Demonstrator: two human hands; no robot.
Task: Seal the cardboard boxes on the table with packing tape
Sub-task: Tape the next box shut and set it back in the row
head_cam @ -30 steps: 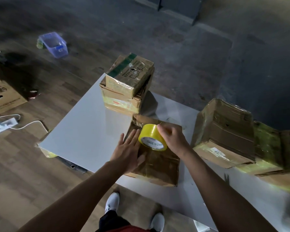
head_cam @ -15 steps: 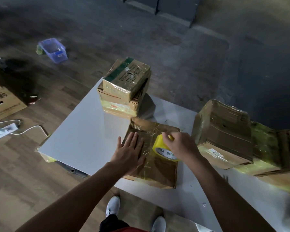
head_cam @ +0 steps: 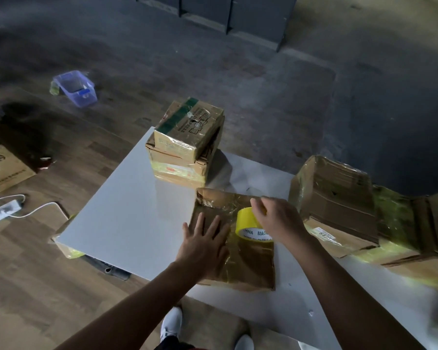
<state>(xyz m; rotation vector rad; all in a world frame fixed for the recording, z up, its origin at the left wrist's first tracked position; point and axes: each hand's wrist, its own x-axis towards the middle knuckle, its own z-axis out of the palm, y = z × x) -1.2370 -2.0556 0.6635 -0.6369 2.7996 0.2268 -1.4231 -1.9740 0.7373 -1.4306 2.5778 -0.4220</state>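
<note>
A flat brown cardboard box (head_cam: 248,266), shiny with clear tape, lay on the white table (head_cam: 127,218) right in front of the person. Its long side ran from the person's body toward the far end of the table. Both hands were over it.

The left hand (head_cam: 202,246) lay flat on the left part of the box, fingers straight and spread wide, pressing down. The right hand (head_cam: 278,218) held a yellow roll of packing tape (head_cam: 245,224) from above, fingers curled over its top. The roll stood on its edge on the right part of the box, nearer the far end, just beside the left hand's fingertips.

So the right hand was the one to move the tape, and the left hand was there to stop the box sliding. I think the next pull should go along the long side, toward the near edge. The way there looked open.

A stack of two small brown cardboard boxes (head_cam: 185,147) stood just past the far left corner of the flat box. A big brown cardboard box wrapped in tape (head_cam: 334,198) sat just to the right, near the right wrist. A wide swing that way could bump it.

Down on the wooden floor, well apart from the table, were a purple plastic bin (head_cam: 76,88) and a white power strip (head_cam: 3,210).
</note>
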